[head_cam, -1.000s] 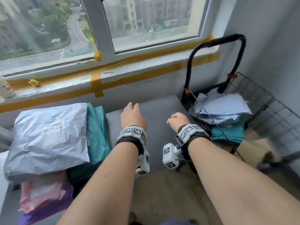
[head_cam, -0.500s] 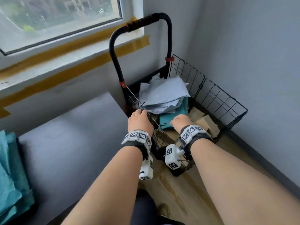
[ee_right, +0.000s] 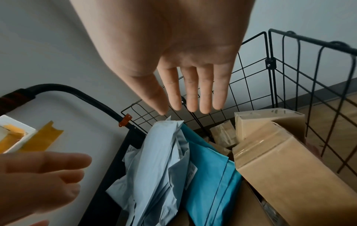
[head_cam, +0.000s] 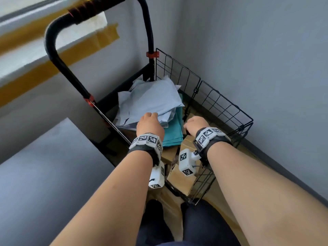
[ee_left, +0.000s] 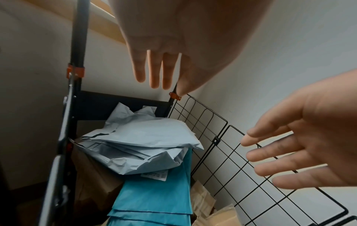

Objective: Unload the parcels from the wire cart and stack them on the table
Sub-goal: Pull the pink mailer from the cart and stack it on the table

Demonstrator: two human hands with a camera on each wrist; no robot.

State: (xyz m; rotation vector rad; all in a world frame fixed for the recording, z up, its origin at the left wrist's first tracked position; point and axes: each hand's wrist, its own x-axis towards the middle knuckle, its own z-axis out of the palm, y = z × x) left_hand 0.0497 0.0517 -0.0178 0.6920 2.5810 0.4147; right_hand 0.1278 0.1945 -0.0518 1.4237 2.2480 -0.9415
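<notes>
- Several parcels remain in the wire cart (head_cam: 221, 103): a heap of pale grey poly mailers (head_cam: 150, 102) on top at the handle end, teal mailers (head_cam: 174, 130) under and beside them, brown cardboard boxes (ee_right: 280, 160) along the mesh side and near end; table (head_cam: 44, 166) to the left of the cart, the part in view bare
- Left hand (head_cam: 150, 124) over the near edge of the grey heap, fingers straight and spread in the left wrist view, holding nothing; contact with the plastic cannot be told
- Right hand (head_cam: 196, 124) over the teal mailers and boxes, fingers straight and together, empty
- Grey mailers: crumpled thin plastic, judged light, soft and floppy, likely slick; loose flaps would probably slide out of a pinch; better taken from both sides under the bulk, or by a wide handful of the body
- Teal mailers: flat, limp, pinned under the grey ones; lift the grey first
- Boxes: stiff, taped, probably heavier; hold by opposite faces or under the base; they will stack squarely, so good at the bottom of a pile
</notes>
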